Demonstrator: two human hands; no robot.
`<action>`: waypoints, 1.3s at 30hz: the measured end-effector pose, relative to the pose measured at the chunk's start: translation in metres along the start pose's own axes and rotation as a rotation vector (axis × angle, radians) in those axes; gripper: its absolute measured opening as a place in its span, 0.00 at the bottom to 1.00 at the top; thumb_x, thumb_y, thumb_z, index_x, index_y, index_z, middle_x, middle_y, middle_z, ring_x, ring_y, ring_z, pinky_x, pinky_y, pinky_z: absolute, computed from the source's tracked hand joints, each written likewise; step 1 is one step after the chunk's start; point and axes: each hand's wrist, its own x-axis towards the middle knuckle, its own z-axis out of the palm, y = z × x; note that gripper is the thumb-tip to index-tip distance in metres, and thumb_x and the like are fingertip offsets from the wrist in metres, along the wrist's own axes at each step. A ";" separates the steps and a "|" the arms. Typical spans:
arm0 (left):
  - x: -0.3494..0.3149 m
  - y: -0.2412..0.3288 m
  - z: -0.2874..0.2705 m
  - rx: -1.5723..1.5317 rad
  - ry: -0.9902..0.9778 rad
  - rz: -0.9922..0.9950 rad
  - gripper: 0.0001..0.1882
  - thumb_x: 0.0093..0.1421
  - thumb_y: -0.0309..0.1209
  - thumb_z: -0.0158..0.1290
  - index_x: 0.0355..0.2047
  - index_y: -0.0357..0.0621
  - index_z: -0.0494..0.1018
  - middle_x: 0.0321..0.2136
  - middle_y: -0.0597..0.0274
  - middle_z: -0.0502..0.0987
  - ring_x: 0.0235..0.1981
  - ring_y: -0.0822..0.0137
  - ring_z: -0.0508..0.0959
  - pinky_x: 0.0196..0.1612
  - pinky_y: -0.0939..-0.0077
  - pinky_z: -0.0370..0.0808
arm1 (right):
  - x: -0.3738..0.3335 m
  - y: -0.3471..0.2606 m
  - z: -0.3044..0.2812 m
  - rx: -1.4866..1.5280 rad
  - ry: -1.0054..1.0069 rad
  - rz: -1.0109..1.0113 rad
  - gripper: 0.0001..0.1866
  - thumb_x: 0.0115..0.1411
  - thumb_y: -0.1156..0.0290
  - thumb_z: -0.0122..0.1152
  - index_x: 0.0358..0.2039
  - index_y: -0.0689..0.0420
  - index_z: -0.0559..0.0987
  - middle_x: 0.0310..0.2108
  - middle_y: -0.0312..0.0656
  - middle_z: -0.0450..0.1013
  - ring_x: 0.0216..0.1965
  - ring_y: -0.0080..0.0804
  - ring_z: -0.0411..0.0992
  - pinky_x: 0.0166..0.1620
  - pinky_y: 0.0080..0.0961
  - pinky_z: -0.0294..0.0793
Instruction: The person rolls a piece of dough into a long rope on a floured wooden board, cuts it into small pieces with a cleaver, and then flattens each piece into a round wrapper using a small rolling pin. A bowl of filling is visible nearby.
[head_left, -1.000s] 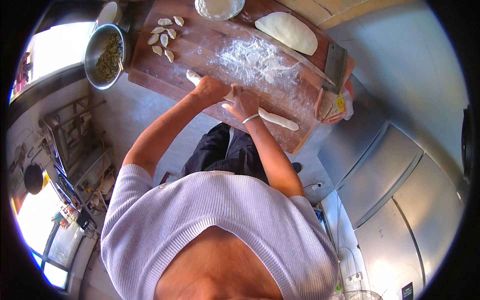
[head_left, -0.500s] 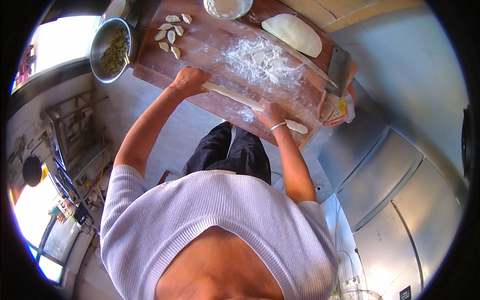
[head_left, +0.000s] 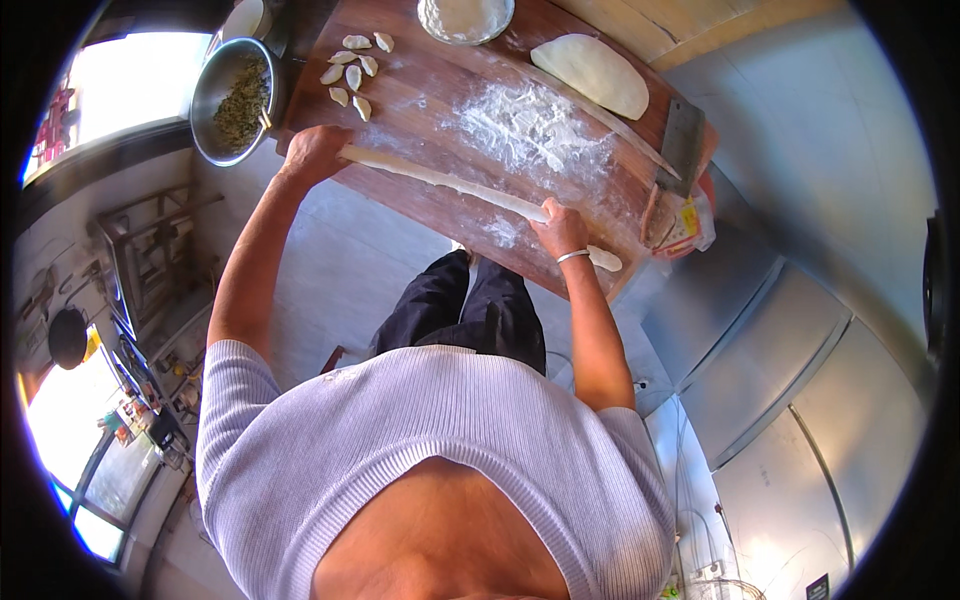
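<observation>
A long, thin dough rope [head_left: 445, 181] stretches between my two hands along the near edge of the wooden board [head_left: 420, 120]. My left hand [head_left: 318, 152] is closed around its left end, close to the board's left corner. Farther right, my right hand [head_left: 560, 229] grips the rope, and a short end of it shows past the wrist. Loose white flour [head_left: 530, 125] lies spread over the board beyond the rope. Several small shaped dumplings [head_left: 354, 77] sit at the far left of the board.
A metal bowl of chopped green filling [head_left: 232, 105] stands left of the board. At the back are a bowl of flour [head_left: 465, 18] and a big folded dough slab [head_left: 592, 75]. A cleaver [head_left: 682, 140] and a plastic bag [head_left: 685, 225] lie on the right. A steel fridge [head_left: 780, 370] stands right.
My left hand has moved left, drawing the dough rope out longer between my hands. My right hand, still on the rope, has shifted slightly to the right.
</observation>
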 end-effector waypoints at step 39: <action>0.046 0.135 0.144 -1.948 0.464 -0.735 0.14 0.57 0.19 0.55 0.43 0.30 0.65 0.34 0.52 0.75 0.32 0.63 0.79 0.37 0.72 0.78 | -0.076 0.048 0.017 -0.414 0.485 0.034 0.10 0.53 0.68 0.61 0.38 0.48 0.77 0.35 0.35 0.69 0.41 0.39 0.69 0.45 0.41 0.67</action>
